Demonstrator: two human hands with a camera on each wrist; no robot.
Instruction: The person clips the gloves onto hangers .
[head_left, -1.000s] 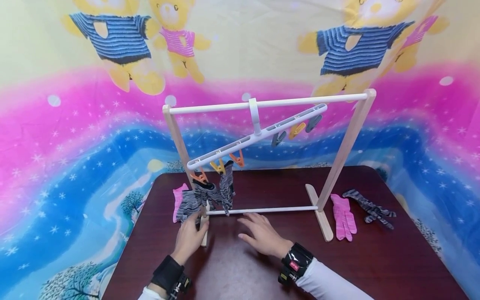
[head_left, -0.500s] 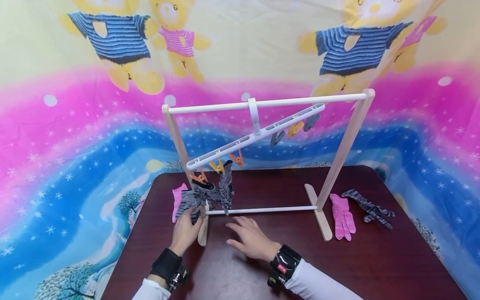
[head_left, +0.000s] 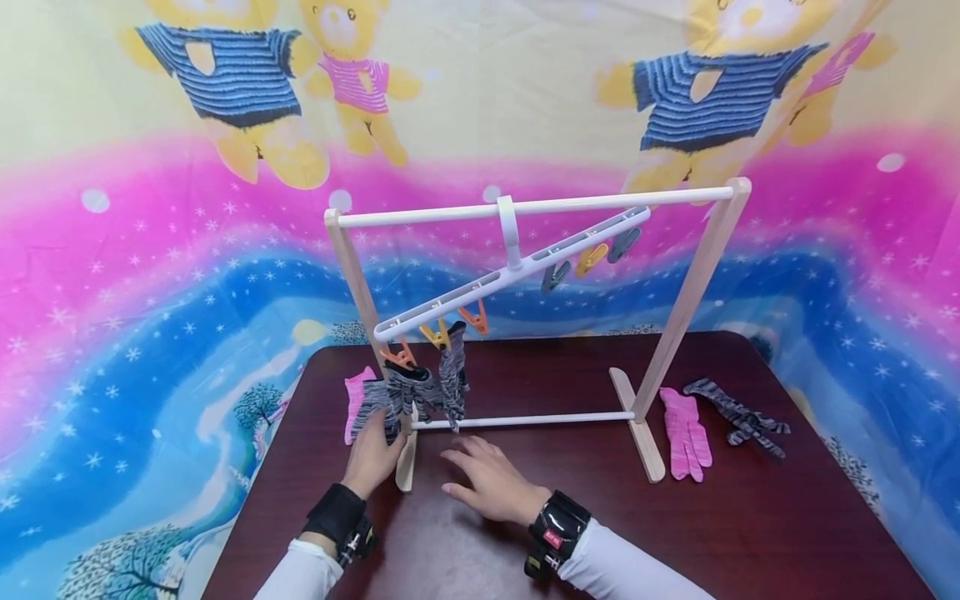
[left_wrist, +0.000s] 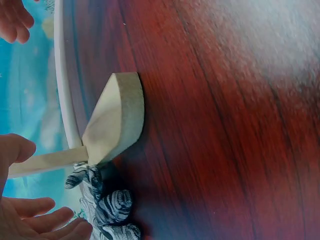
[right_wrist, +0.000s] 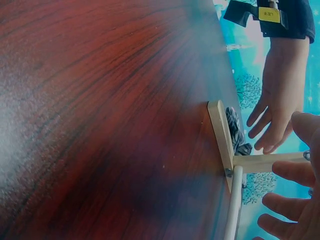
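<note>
A grey-black striped glove (head_left: pixel 453 375) hangs by its cuff from a yellow clip (head_left: pixel 435 334) on the white hanger (head_left: pixel 472 293). To its left, an orange clip (head_left: pixel 398 357) holds another striped glove (head_left: pixel 409 387). My left hand (head_left: pixel 371 460) is raised in front of a striped glove lying on the table (head_left: pixel 367 407), overlapping it in the head view. In the left wrist view, this hand's fingers (left_wrist: pixel 47 220) are loosely bent with nothing between them. My right hand (head_left: pixel 491 482), fingers spread and relaxed, hovers below the hanging gloves and holds nothing.
A wooden stand with a white top bar (head_left: pixel 600 203) carries the tilted hanger. Its feet (head_left: pixel 648 450) rest on the dark table (head_left: pixel 570 517). A pink glove (head_left: pixel 355 406) lies behind the left post; another pink glove (head_left: pixel 684 435) and a striped one (head_left: pixel 738 417) lie right.
My right hand has moved left, toward the hanging gloves. My left hand has shifted slightly left, away from the stand's left foot. Gloves and hanger look nearly the same.
</note>
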